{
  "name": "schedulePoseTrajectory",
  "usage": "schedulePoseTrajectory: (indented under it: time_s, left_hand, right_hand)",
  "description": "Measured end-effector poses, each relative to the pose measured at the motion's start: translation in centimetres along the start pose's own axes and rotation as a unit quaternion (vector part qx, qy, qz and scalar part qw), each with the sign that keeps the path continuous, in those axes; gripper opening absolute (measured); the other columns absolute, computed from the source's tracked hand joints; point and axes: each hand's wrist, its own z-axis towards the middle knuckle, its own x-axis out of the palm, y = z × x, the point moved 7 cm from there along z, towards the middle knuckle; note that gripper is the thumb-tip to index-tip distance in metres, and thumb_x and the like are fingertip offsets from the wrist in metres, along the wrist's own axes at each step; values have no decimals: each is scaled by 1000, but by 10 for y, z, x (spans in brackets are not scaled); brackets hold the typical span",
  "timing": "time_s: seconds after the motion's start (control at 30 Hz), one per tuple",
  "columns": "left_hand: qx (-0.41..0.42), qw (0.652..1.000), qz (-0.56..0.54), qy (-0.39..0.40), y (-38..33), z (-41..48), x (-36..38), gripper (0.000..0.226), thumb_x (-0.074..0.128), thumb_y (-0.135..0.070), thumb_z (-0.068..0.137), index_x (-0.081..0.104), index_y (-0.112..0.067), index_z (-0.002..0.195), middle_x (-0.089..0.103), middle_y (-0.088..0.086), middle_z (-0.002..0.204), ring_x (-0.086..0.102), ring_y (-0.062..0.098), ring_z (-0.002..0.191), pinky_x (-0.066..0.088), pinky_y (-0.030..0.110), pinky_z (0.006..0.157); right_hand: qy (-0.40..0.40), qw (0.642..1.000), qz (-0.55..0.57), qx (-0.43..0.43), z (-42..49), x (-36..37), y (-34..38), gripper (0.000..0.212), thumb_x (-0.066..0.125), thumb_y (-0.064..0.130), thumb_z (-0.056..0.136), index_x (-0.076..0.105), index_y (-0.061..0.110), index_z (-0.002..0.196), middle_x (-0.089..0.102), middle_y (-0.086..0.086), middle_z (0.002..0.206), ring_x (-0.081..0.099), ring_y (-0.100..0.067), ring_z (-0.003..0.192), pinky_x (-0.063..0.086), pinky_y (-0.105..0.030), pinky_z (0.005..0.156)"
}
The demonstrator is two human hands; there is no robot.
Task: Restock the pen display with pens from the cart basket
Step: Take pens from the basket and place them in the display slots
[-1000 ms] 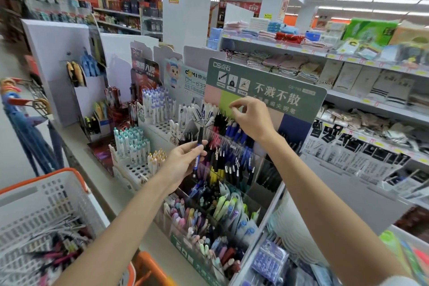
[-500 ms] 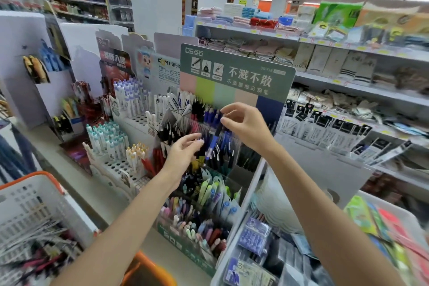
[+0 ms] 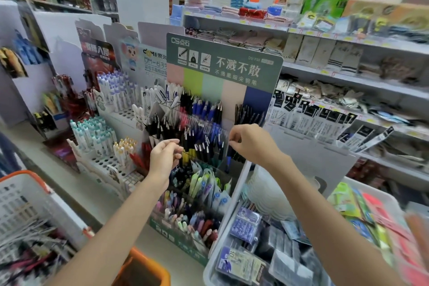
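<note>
The tiered pen display with a dark green header board and clear racks stands at the middle of the shelf; its rows hold black, blue and pink pens, and the lower tiers are partly hidden behind both forearms. The left hand hangs in front of the left side of the middle rows, fingers curled with the thumb drawn up to the forefinger; nothing shows plainly between them against the dark pens behind, so I cannot tell whether it pinches one. The right hand is at the right side of the same rows, its fingertips bunched together at the pen tops; whether they grip a pen or only touch is lost in blur. The white plastic mesh cart basket with an orange rim sits at the lower left, cut off by the frame edge; the loose pens inside it are a smeared tangle. A white perforated stand of pastel pens is just left of the display; a pale grey bin of packets lies to its right, blurred.
</note>
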Motion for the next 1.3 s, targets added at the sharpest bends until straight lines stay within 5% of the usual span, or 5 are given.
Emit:
schedulePoseTrajectory:
  time_s: [0.33,0.47,0.8,1.03,1.3]
  left_hand:
    - [1,1000,1,2,1,8,4,21,50,1,92,64,-10,101,62,3,81,52,8,61,45,21,61]
    - [3,1000,5,-2,5,9,3,21,49,1,93,64,-10,102,62,2,81,52,8,62,46,21,62]
    - [-2,999,13,-30,12,11,-15,22,47,1,94,65,-10,101,63,2,80,52,9,62,44,21,59]
    - [11,988,-17,-151,12,12,-85,31,33,-3,98,62,-11,89,59,2,72,47,8,53,37,17,47]
    - [-52,947,-47,-313,70,-12,-235,23,36,-3,97,59,-6,91,52,6,67,43,10,46,30,14,33]
  right_hand:
    - [-9,987,-160,-32,-9,19,5,24,53,9,95,73,14,105,66,-1,97,60,-24,92,49,-32,66]
    - [-75,993,-77,-42,-15,7,6,30,52,9,96,68,15,121,71,-3,99,65,-24,92,54,-36,66]
    - [-186,980,48,-52,-15,-1,19,19,63,9,91,75,13,106,75,1,93,69,-16,76,58,-34,62]
    - [-70,983,154,-75,12,54,102,26,58,14,96,70,15,119,73,2,103,51,-3,74,52,-29,72]
    - [109,967,204,-107,11,181,198,28,59,15,92,71,13,117,74,-4,107,67,-23,98,52,-36,84]
